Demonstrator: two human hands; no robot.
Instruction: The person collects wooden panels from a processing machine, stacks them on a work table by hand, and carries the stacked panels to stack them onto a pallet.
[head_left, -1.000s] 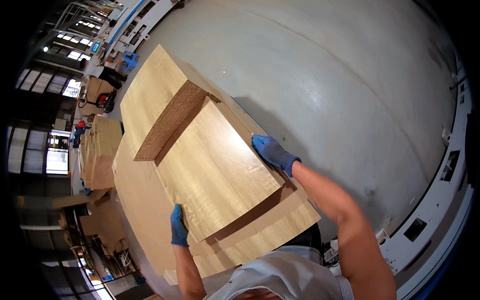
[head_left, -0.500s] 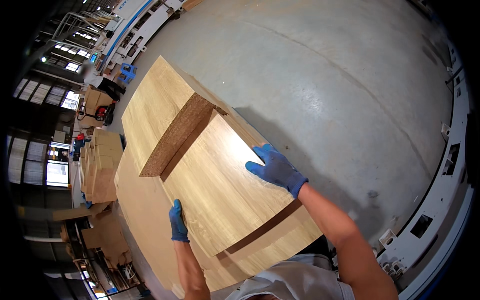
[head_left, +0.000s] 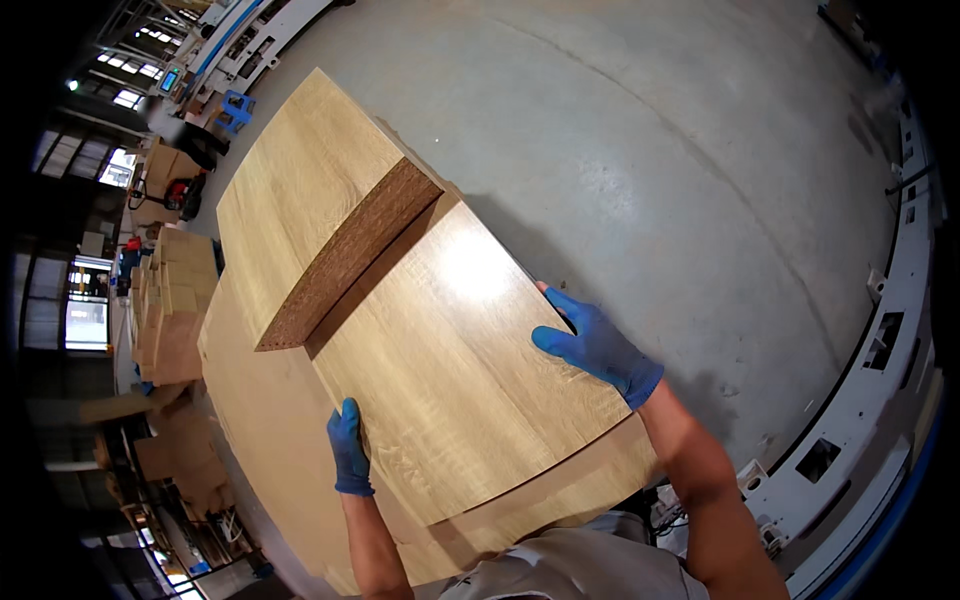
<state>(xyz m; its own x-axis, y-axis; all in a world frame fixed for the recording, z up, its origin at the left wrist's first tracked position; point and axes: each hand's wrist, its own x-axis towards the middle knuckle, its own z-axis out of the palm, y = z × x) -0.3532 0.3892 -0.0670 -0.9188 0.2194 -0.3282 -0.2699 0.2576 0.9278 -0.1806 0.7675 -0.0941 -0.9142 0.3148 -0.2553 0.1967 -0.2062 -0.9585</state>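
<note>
A wood-grain board (head_left: 470,390) lies in front of me, with both my blue-gloved hands on its opposite edges. My left hand (head_left: 349,448) is closed on the left edge, thumb up and the other fingers mostly hidden. My right hand (head_left: 603,345) grips the right edge, its thumb on the top face and fingertips over the side. Beyond the board rises a thicker stack of wood-grain boards (head_left: 310,170), whose brown chipboard edge (head_left: 360,255) faces me. Beneath the held board is a wider tan sheet (head_left: 260,400), showing at the left and near sides.
Cardboard-coloured stacks (head_left: 180,300) stand at the left, with a blue stool (head_left: 236,110) and a person (head_left: 185,130) farther off. White machinery (head_left: 240,50) runs along the far left. A long white machine frame (head_left: 850,420) borders the right. Grey concrete floor (head_left: 640,150) lies between.
My right hand and the board's right side have shifted rightward. The dark gap under the board's near edge has narrowed. The whole view has turned slightly, moving the background left.
</note>
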